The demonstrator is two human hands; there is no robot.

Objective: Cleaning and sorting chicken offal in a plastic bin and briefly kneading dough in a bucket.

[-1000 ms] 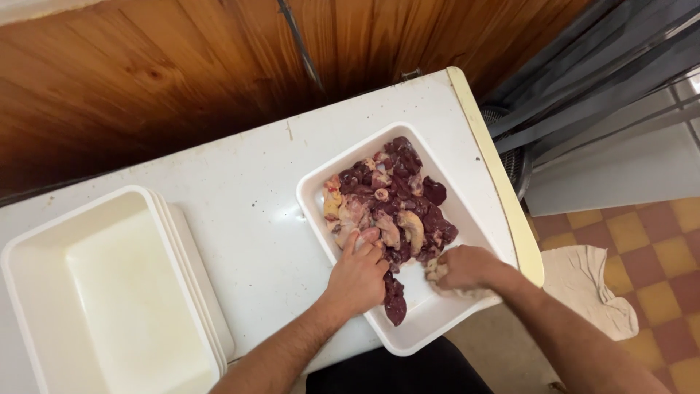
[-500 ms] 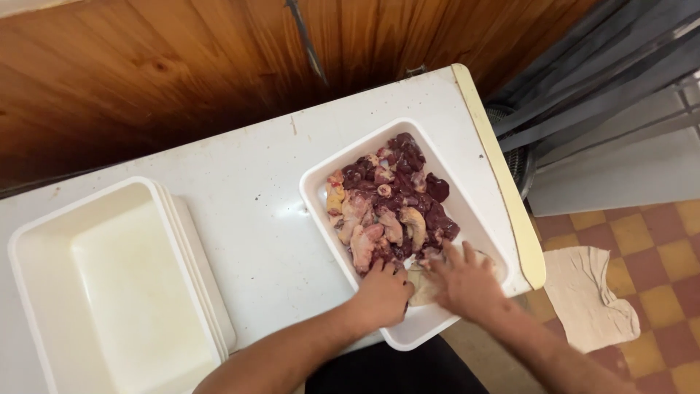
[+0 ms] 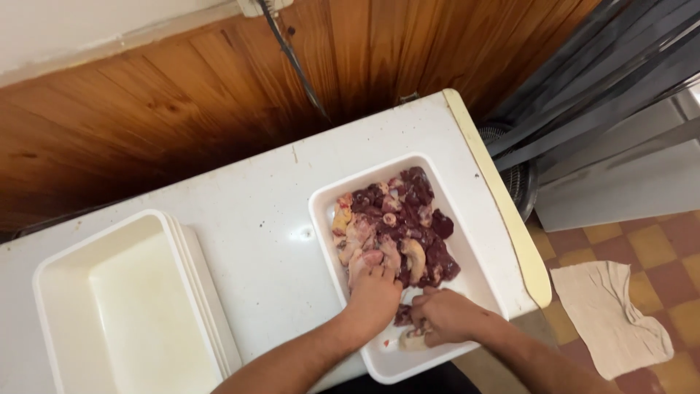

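white tray (image 3: 467, 270) long axis runs near-to-far | left hand (image 3: 373, 292) fingers on meat pieces (image 3: 397, 226) | right hand (image 3: 446, 317) fingers clamped on pale piece (image 3: 413, 341)

White table (image 3: 262, 219) against wood-panelled wall (image 3: 146, 109); checkered tile floor (image 3: 656, 248) at right.

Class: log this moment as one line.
left hand: on meat pieces | right hand: grips pale piece | white tray | empty tub

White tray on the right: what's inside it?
The white tray holds a heap of dark red and pale raw meat pieces. The left hand and right hand rest in it, covering the pieces beneath them. A bare strip shows along its right side.
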